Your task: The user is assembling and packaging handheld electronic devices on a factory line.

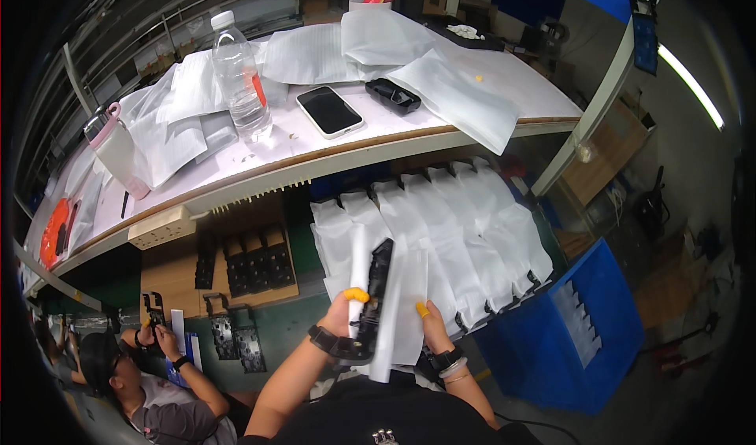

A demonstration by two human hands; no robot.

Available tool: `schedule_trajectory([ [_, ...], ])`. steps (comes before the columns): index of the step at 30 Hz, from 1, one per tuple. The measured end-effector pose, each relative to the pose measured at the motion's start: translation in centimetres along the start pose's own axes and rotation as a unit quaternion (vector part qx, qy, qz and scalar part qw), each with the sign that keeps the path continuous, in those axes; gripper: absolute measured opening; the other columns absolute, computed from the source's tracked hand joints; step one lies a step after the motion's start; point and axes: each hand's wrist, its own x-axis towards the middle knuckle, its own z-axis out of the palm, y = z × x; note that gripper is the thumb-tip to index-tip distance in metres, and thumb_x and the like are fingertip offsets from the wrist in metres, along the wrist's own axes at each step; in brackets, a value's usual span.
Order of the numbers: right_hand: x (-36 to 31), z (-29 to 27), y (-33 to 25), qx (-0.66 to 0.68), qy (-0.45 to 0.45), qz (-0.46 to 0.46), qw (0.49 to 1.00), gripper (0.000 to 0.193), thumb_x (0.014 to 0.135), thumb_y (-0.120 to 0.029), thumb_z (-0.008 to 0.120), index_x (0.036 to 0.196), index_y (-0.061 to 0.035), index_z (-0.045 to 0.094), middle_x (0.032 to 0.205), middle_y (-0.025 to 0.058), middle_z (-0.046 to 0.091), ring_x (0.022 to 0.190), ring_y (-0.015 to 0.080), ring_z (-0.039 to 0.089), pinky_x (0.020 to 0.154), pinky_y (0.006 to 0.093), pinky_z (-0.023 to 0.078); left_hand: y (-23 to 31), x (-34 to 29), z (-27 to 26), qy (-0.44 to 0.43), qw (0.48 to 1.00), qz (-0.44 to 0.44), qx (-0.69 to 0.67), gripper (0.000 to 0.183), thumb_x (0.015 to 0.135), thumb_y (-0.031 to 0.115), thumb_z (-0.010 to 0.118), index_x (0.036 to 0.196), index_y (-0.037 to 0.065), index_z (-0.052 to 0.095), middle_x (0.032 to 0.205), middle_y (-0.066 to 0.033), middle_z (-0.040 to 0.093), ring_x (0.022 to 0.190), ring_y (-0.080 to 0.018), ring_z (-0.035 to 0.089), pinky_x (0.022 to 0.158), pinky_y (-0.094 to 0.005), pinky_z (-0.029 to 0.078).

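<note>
My left hand (340,316) is closed around a long black plastic part (376,287), which stands tilted upright in front of my body. A yellow cot covers one of its fingertips. My right hand (434,331), also with a yellow cot on a finger, grips the right edge of a white foam sleeve (411,311). That sleeve hangs open beside the black part, and its left edge runs right along it. Just beyond my hands lies a row of white foam sleeves (465,240) with black ends poking out.
A shelf above the bench (409,130) carries a water bottle (239,83), a phone (331,112), a black case (392,96) and loose foam sleeves (307,53). A blue bin (543,366) stands to my right. At left, a co-worker (161,390) handles a black part near a cardboard tray (169,279).
</note>
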Motion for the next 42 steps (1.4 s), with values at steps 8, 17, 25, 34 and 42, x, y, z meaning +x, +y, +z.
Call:
schedule_trajectory([
  [8,0.3,-0.1,0.1,-0.050,-0.018,-0.031,0.998,0.027,0.087,-0.004,0.033,0.110,0.0006,0.047,0.098,0.0080,0.055,0.087,0.0138,0.053,0.077,0.0248,0.043,1.0,-2.4,-2.3,-0.199,0.961,0.184,-0.047,0.031,0.081,0.033,0.045,0.091,0.004,0.048,0.066,-0.0032,0.049,0.050,-0.0113,0.045,0.046,-0.0217,0.037],
  [17,-0.7,0.1,0.3,-0.004,-0.052,0.005,0.999,0.028,0.089,-0.012,0.034,0.109,0.0017,0.049,0.097,0.0056,0.055,0.086,0.0117,0.051,0.077,0.0226,0.041,-1.5,2.1,-1.2,0.159,0.919,0.105,0.344,0.029,0.076,0.012,0.050,0.102,-0.001,0.051,0.086,-0.0070,0.056,0.071,-0.0133,0.053,0.063,-0.0255,0.044],
  [25,-2.4,0.2,-0.5,0.106,-0.069,0.026,0.992,0.029,0.091,-0.017,0.039,0.113,0.0010,0.046,0.103,0.0053,0.053,0.091,0.0109,0.050,0.080,0.0227,0.040,-2.3,4.8,-4.0,0.150,0.875,0.102,0.449,0.038,0.074,0.007,0.051,0.109,-0.005,0.044,0.091,-0.0075,0.052,0.082,-0.0164,0.050,0.075,-0.0270,0.041],
  [34,-2.0,0.0,-0.3,-0.046,-0.030,-0.020,0.998,0.023,0.087,-0.005,0.041,0.108,0.0018,0.048,0.094,0.0052,0.056,0.082,0.0102,0.051,0.074,0.0218,0.041,-3.1,0.4,3.1,0.334,0.443,0.425,0.716,0.068,0.061,-0.010,0.051,0.125,0.005,0.034,0.114,-0.0183,0.042,0.109,-0.0359,0.038,0.095,-0.0359,0.031],
  [42,-2.2,0.4,0.1,-0.092,-0.042,-0.069,0.992,0.023,0.085,-0.003,0.042,0.106,0.0027,0.050,0.089,0.0062,0.058,0.078,0.0111,0.052,0.069,0.0233,0.042,-3.3,0.7,-0.2,0.082,0.193,0.235,0.949,0.060,0.072,0.005,0.050,0.126,0.029,0.039,0.138,-0.0092,0.022,0.125,-0.0261,0.026,0.100,-0.0527,0.017],
])
